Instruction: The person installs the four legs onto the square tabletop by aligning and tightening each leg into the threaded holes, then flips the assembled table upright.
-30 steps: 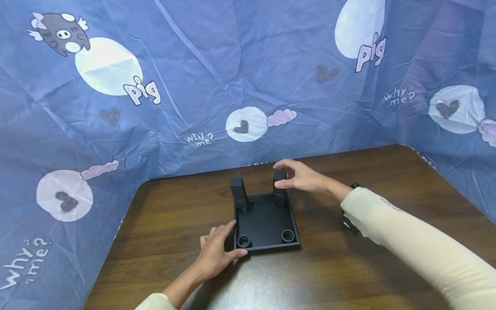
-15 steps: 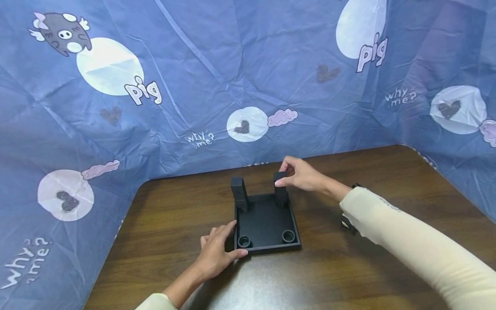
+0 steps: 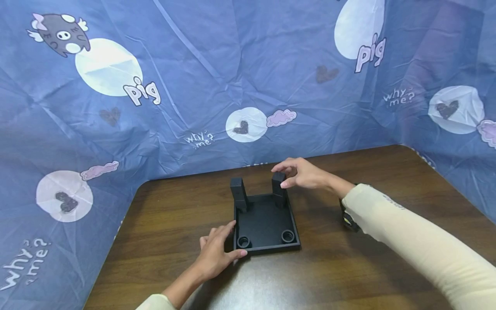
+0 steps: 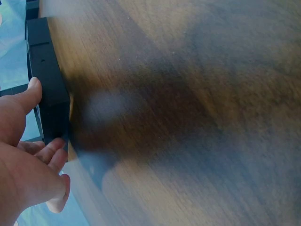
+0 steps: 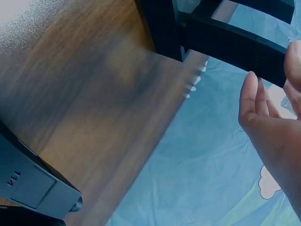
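Note:
A small black square tabletop [image 3: 265, 224] with a raised rim lies underside up on the wooden table. Two square black legs stand upright at its far corners: the left leg [image 3: 238, 191] and the right leg [image 3: 279, 189]. Threaded ring sockets [image 3: 288, 236] show at both near corners. My left hand [image 3: 215, 254] holds the near left corner, thumb on the front rim [image 4: 44, 80] and fingers along the left side. My right hand [image 3: 304, 173] grips the top of the right leg loosely, thumb on its near side and fingers arched behind; the right wrist view shows the fingertips at the leg's edge [image 5: 235, 47].
The brown wooden table [image 3: 166, 224] extends around the tabletop. A blue printed cloth [image 3: 186, 86] hangs close behind its far edge. A black device [image 3: 350, 220] is worn on the right wrist, and its body [image 5: 35, 183] enters the right wrist view.
My right hand's fingers closed in behind the right leg, then swung back left over its top while the thumb shifted right. The leg's faces have turned slightly. My left hand has stayed put.

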A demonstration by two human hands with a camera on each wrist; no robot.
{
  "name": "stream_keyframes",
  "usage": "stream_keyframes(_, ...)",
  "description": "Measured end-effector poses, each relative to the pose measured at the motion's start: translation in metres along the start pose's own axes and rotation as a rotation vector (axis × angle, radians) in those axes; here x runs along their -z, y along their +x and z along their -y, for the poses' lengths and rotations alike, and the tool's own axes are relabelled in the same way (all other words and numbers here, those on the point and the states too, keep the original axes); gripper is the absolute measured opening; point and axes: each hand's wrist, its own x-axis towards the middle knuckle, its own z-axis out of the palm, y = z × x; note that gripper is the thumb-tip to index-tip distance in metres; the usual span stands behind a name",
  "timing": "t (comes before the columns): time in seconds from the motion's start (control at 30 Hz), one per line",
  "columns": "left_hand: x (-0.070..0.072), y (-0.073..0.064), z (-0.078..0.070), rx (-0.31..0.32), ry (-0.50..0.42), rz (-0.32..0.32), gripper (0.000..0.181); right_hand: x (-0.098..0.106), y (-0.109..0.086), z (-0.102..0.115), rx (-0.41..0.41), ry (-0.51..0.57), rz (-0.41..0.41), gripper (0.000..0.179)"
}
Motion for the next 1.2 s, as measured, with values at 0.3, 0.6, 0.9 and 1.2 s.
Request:
stream_keyframes(0.3, -0.002, 0.0, 0.001, -0.013, 0.007, -0.014, 0.081, -0.015, 0.002, -0.004, -0.052, -0.054, -0.175, 0.035)
stream_keyframes(0.6, -0.001, 0.0, 0.002, -0.014, -0.01, -0.009, 0.081, -0.001, 0.001, -0.006, 0.022, -0.014, 0.026, 0.046)
stream_keyframes(0.9, -0.001, 0.0, 0.001, -0.005, -0.017, 0.001, 0.081, 0.0, 0.002, -0.004, 0.007, -0.03, 0.002, 0.036)
stream_keyframes(1.2, -0.001, 0.0, 0.002, 0.006, -0.017, 0.01, 0.081, 0.001, -0.001, -0.008, 0.028, -0.069, -0.007, 0.044)
